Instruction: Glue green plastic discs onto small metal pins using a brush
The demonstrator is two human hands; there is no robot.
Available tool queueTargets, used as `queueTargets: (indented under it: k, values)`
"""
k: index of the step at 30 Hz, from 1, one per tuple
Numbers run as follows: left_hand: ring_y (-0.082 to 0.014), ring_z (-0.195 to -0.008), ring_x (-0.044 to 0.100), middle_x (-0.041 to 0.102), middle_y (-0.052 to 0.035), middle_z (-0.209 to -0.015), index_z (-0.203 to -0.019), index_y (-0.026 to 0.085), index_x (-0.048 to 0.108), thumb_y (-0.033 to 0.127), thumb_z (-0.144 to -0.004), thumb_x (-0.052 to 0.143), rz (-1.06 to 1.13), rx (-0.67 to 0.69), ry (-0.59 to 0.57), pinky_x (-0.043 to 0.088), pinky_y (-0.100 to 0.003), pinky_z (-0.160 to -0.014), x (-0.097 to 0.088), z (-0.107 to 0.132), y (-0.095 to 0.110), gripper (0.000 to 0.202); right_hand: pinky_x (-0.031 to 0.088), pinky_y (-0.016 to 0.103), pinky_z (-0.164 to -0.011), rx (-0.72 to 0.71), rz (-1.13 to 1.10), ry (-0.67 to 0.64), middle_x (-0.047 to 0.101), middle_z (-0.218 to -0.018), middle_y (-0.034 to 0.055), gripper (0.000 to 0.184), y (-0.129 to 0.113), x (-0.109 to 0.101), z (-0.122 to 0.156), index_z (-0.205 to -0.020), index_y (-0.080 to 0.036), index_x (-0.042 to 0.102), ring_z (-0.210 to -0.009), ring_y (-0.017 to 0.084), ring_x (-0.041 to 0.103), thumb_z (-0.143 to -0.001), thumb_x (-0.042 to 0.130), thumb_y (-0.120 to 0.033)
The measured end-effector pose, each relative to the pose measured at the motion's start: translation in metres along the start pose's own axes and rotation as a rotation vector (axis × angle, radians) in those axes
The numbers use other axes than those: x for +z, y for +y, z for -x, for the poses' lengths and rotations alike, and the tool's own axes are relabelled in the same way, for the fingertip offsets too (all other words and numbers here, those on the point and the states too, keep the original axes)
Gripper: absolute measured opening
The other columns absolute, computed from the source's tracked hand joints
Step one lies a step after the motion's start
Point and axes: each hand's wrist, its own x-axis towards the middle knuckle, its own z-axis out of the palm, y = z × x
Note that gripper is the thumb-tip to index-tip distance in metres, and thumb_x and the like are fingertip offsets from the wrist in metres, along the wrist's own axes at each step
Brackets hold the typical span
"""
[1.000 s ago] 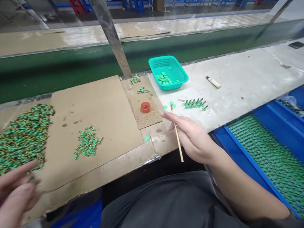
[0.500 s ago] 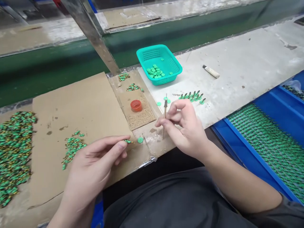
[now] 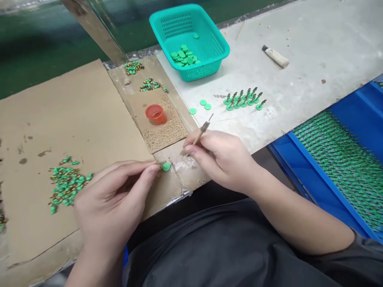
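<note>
My left hand (image 3: 115,199) pinches a tiny green part between thumb and forefinger, right beside a green disc (image 3: 166,167) lying on the cardboard edge. My right hand (image 3: 223,159) grips a thin wooden stick (image 3: 200,132) with a dark tip that points up and to the right. A small orange cup (image 3: 155,114) stands on a speckled pad just beyond the hands. A row of assembled green pieces (image 3: 243,99) stands on the grey bench, with three loose discs (image 3: 201,106) to its left.
A teal basket (image 3: 206,28) holding green discs sits at the back. A pile of small green parts (image 3: 64,184) lies on the cardboard at left. A blue tray (image 3: 314,179) packed with green pieces is at right. A white-handled tool (image 3: 275,56) lies on the bench.
My left hand came in from the far left with a small part and now holds it by the green disc. My right hand turned the stick's tip upward. The view tilted down.
</note>
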Motion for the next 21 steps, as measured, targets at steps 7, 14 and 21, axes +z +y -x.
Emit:
queueTargets:
  k: [7, 14, 21]
  values:
    - [-0.0099, -0.083, 0.073, 0.083, 0.0072, -0.091, -0.094, 0.035, 0.086, 0.039, -0.103, 0.084, -0.108, 0.079, -0.023, 0.053, -0.025, -0.082, 0.002, 0.001, -0.003, 0.01, 0.062, 0.03, -0.093, 0.053, -0.018, 0.003, 0.083, -0.109, 0.0042, 0.027, 0.003, 0.004, 0.004, -0.106, -0.021, 0.069, -0.099, 0.017, 0.08, -0.124, 0.054, -0.034]
    - [-0.0125, -0.082, 0.075, 0.084, 0.0064, -0.091, -0.094, 0.034, 0.086, 0.041, -0.104, 0.083, -0.135, 0.087, -0.021, 0.054, -0.027, -0.081, 0.005, 0.001, 0.004, 0.012, 0.062, 0.03, -0.095, 0.033, 0.024, -0.025, 0.082, -0.109, 0.0037, 0.024, 0.001, 0.0, 0.001, -0.11, -0.02, 0.069, -0.101, 0.017, 0.08, -0.124, 0.054, -0.032]
    - [-0.0182, -0.082, 0.077, 0.087, -0.0007, -0.092, -0.093, 0.03, 0.088, 0.041, -0.098, 0.088, -0.102, 0.111, -0.045, 0.056, -0.033, -0.079, 0.004, 0.002, -0.002, 0.012, 0.062, 0.037, -0.104, 0.071, 0.08, -0.183, 0.086, -0.119, 0.0078, 0.021, -0.003, -0.013, -0.004, -0.117, -0.02, 0.074, -0.112, 0.025, 0.083, -0.12, 0.057, -0.032]
